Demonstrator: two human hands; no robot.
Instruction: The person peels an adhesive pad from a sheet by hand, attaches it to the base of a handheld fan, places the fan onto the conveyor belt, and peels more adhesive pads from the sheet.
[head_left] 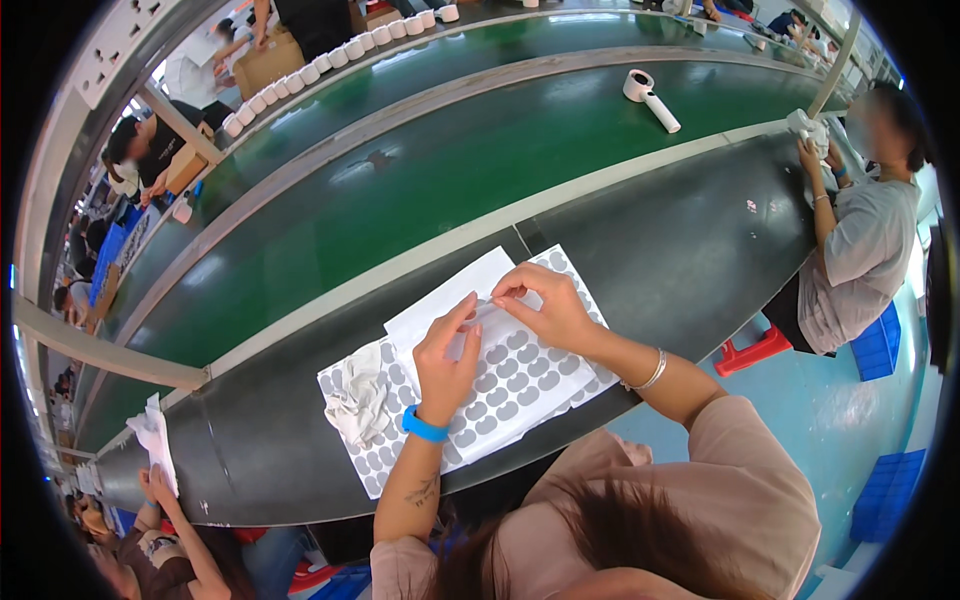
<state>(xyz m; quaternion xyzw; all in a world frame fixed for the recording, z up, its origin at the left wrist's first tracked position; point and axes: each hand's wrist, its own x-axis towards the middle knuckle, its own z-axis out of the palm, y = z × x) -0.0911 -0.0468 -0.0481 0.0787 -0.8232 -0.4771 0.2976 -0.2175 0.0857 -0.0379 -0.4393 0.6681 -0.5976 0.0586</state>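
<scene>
Over a sheet of grey rounded stickers (500, 375), my two hands are close together. My right hand (548, 305) is closed in a pinch at the fingertips; what it pinches is too small to make out. My left hand (447, 362), with a blue band at its wrist, has thumb and forefinger apart, its fingertips close to the right hand's pinch. Under and behind the hands lies a plain white paper (450, 290) on the sticker sheet. A crumpled white cloth (358, 395) rests on the sheet's left part, beside my left forearm.
The dark worktop (680, 225) runs along a green conveyor belt (400, 220). On the belt lies a white handheld device (652, 100) with a round head. White round parts (310, 73) line the far side. Co-workers sit left and right; a red stool (752, 350) stands right.
</scene>
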